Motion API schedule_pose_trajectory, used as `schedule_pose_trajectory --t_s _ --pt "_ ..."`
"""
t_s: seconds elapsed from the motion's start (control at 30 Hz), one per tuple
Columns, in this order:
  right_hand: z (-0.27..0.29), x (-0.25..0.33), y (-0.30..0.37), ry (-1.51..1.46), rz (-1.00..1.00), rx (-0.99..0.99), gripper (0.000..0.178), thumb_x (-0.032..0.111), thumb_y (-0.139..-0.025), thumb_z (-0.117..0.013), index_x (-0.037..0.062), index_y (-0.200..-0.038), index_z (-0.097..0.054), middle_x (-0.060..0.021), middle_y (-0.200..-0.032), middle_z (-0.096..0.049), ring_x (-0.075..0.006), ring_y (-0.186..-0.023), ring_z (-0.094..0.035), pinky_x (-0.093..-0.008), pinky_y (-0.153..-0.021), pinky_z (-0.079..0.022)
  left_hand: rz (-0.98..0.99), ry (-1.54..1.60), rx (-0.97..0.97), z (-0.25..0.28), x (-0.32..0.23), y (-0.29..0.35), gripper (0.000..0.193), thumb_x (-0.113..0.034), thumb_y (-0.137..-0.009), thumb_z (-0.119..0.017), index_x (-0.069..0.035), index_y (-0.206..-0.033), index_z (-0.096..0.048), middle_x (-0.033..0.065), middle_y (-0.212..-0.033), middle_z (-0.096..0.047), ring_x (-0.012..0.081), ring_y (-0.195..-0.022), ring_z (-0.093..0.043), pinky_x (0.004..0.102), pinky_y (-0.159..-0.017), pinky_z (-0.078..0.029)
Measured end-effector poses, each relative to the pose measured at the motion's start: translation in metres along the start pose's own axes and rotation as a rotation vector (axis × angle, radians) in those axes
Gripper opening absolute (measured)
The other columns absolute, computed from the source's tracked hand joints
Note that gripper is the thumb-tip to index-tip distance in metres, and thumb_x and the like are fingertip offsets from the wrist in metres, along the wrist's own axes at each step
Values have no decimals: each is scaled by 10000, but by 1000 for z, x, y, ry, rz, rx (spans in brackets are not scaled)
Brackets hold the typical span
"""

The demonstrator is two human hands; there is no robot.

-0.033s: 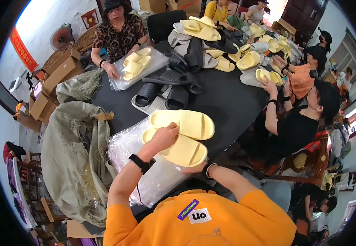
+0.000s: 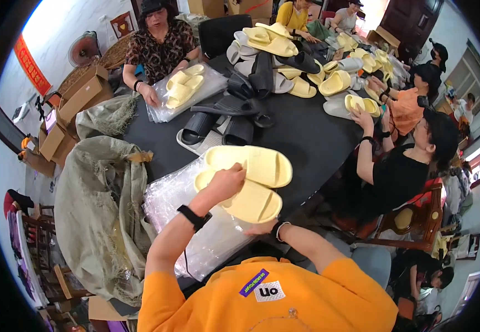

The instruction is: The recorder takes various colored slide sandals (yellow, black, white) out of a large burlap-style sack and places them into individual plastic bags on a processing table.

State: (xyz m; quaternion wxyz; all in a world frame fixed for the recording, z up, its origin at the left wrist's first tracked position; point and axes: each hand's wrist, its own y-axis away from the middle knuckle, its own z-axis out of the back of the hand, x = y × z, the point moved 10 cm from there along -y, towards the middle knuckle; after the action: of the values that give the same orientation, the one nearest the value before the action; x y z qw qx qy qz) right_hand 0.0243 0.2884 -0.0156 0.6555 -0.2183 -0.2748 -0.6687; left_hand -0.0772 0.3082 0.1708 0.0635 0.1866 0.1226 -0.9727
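Note:
Over the near edge of the black table, my left hand (image 2: 226, 185) is closed on a pair of pale yellow slippers (image 2: 271, 166), gripping them where their inner edges meet. The slippers lie side by side, soles down, with their straps toward the right. Beneath them is a stack of clear plastic bags (image 2: 168, 193). My right hand (image 2: 262, 227) is at the near side of the lower slipper, beside the bag edge; its fingers are mostly hidden there. Just beyond the pair are several black slippers (image 2: 238, 131) and a grey one.
A large woven sack (image 2: 96, 216) bulges at the left table edge. Yellow, grey and black slippers are heaped (image 2: 270, 41) at the far side. Across the table a person handles yellow slippers (image 2: 184, 88) on plastic bags. At the right, a person in black (image 2: 403, 152) holds another yellow slipper.
The yellow slippers and my left hand have shifted very slightly up and to the right. My left hand keeps its grip.

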Motion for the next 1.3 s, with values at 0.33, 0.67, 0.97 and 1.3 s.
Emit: schedule_pose_trajectory --t_s 0.33,0.67,0.97,1.3 --pt "-36 -10 4 408 -132 426 955 644 -713 -472 109 -1378 -44 -181 -1424 57 -337 -1312 83 -554 -1011 3 57 -147 -389 24 3 -115 649 26 -676 -528 -62 -1284 -321 238 -1333 -240 364 -1108 -390 418 -898 -352" --pt "-37 -20 4 432 -85 354 959 675 -685 -473 127 -1381 -106 -168 -1431 6 -332 -1318 38 -552 -1013 -14 332 280 -344 10 77 2 296 -56 -753 -563 -57 -1049 -563 138 -1065 -555 308 -966 -532 355 -828 -429" --pt "-34 -22 0 454 -129 431 979 636 -705 -500 49 -1369 -84 -203 -1417 77 -358 -1305 99 -550 -1006 36 923 61 -662 50 164 287 171 -68 -795 -479 -41 -928 -582 143 -885 -580 314 -843 -550 375 -712 -432" --pt "-41 -19 -3 459 -111 492 1044 644 -697 -507 36 -1365 16 -224 -1403 119 -376 -1288 151 -560 -984 75 1159 151 -616 50 165 414 188 -107 -815 -466 -33 -935 -591 155 -886 -611 330 -855 -566 358 -728 -443"
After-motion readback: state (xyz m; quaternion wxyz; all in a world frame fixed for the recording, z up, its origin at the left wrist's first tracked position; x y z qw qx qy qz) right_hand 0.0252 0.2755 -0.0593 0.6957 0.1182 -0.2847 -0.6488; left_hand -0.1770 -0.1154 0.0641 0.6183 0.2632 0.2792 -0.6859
